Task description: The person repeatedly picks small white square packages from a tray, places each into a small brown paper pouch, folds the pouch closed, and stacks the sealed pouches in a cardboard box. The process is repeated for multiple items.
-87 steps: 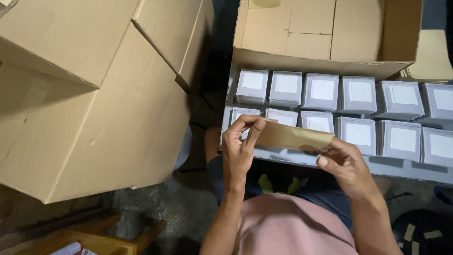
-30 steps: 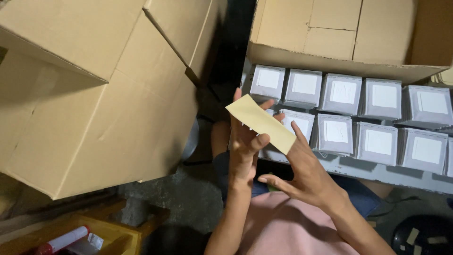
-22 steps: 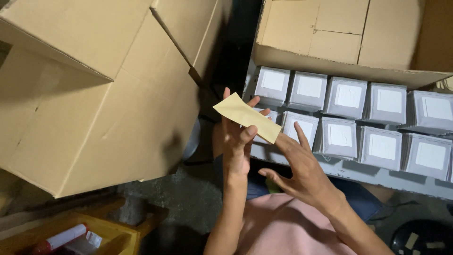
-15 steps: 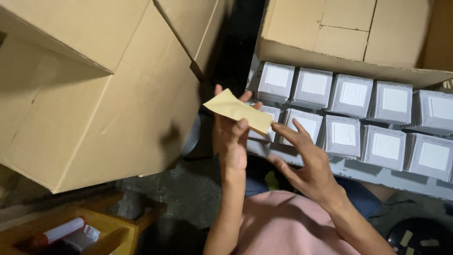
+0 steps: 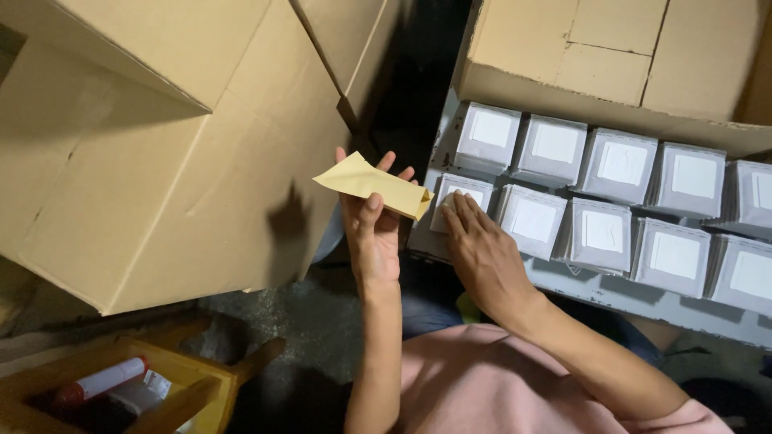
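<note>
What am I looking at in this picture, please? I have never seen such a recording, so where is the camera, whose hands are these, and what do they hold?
The camera sits on a person's head and looks down, so you see that person's own two bare hands and the pink shirt below. The left hand holds up a flat tan paper envelope, pinched with the thumb in front. The right hand holds nothing; it lies flat, fingers resting on a small grey box with a white label. That box is one of many alike, packed in rows in an open cardboard carton. A big closed cardboard box stands to the left, and a yellow wooden tray lies at the lower left.
</note>
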